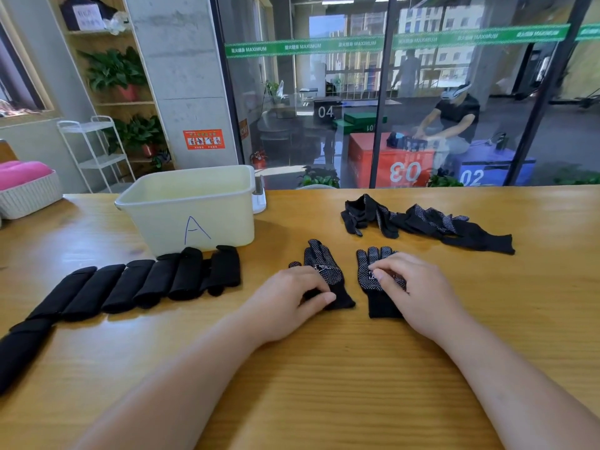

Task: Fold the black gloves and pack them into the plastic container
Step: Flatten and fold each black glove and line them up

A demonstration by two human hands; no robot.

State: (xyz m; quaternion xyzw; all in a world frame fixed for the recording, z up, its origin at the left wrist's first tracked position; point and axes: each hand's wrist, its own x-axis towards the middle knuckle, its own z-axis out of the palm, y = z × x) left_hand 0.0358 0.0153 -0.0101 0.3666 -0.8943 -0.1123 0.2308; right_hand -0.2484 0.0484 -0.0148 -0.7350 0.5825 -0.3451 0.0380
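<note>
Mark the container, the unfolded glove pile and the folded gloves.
Container [162,228], head view, front wall beside the A.
Glove pile [422,220], head view, middle of the heap.
Folded gloves [154,282], head view, a middle roll.

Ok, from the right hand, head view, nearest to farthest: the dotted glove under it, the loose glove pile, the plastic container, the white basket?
1. Dotted glove, under the right hand, touching.
2. Loose glove pile, behind it.
3. Plastic container, far left.
4. White basket, table's left edge.

We are stretching both bare forearms forward. Our left hand [292,297] is pinching a glove [321,264], fingers curled; our right hand [418,287] is pressing down, fingers bent.
</note>
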